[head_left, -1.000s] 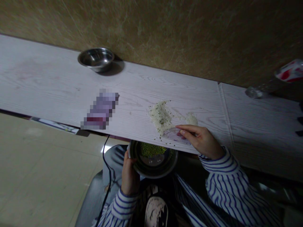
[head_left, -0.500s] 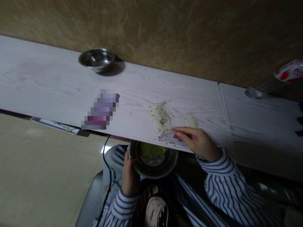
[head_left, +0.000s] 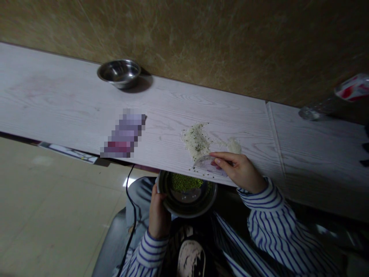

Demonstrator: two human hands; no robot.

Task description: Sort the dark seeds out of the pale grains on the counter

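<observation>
My left hand (head_left: 158,216) grips the left rim of a steel bowl (head_left: 190,209) held just below the table edge. Inside the bowl lies a heap of green mung beans (head_left: 186,182). In my right hand (head_left: 240,171), pinched between thumb and fingers, is a clear protractor (head_left: 203,164), its curved edge facing left and away from me. It rests on the table at the near side of a pile of white rice (head_left: 194,137) mixed with dark specks. A smaller rice heap (head_left: 234,145) lies just beyond my right fingers. A few loose beans are scattered close to the table edge.
A second steel bowl (head_left: 119,75) stands by the wall at the back left. A blurred-out flat phone-like object (head_left: 123,134) lies left of the rice. At the right, a clear bottle (head_left: 319,109) lies near the wall. A black cable (head_left: 134,207) hangs at my left.
My right hand has shifted slightly away from me with the protractor, toward the rice pile. My left hand and the bowl have stayed in place.
</observation>
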